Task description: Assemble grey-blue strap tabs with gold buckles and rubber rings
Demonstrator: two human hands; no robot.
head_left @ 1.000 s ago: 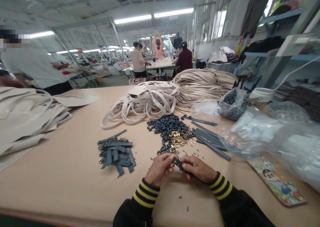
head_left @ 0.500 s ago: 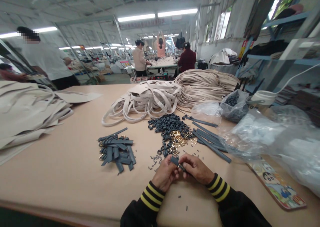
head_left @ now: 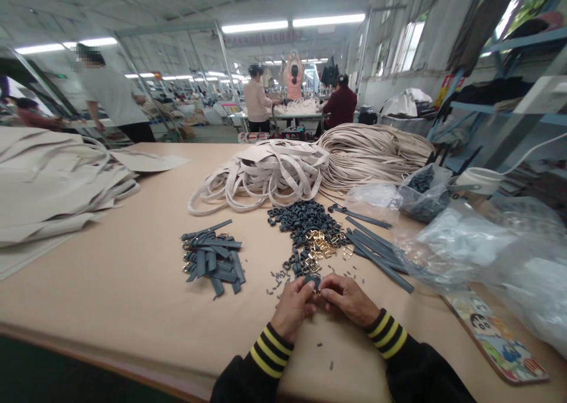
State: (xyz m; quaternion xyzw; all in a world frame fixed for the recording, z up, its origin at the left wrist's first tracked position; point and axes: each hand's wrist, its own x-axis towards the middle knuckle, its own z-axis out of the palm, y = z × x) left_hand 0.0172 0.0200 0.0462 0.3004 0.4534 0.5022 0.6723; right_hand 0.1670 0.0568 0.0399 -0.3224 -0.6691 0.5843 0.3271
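Note:
My left hand [head_left: 292,307] is closed, thumb and fingers pinching a short dark grey strap [head_left: 312,280]. Opposite it, my right hand [head_left: 349,299] pinches the strap's near end, where a bit of gold buckle glints; the fingers hide most of it. Just beyond both hands lie gold buckles [head_left: 321,244] and a heap of dark grey strap loops [head_left: 301,221]. Tiny dark pieces [head_left: 277,279] are scattered around them. To the left is a pile of straps fitted with gold buckles [head_left: 215,260]. Flat loose straps [head_left: 376,252] lie to the right.
Cream strap bundles [head_left: 274,169] and coiled cords [head_left: 376,149] cover the table's far side. Cream fabric panels [head_left: 53,184] are stacked left. Plastic bags [head_left: 465,237] and a cartoon-printed case [head_left: 496,335] lie right. Several people work beyond the table.
The view has shifted slightly left, so the scene sits farther right. My fingers have turned the strap a little, and less of it shows between my hands.

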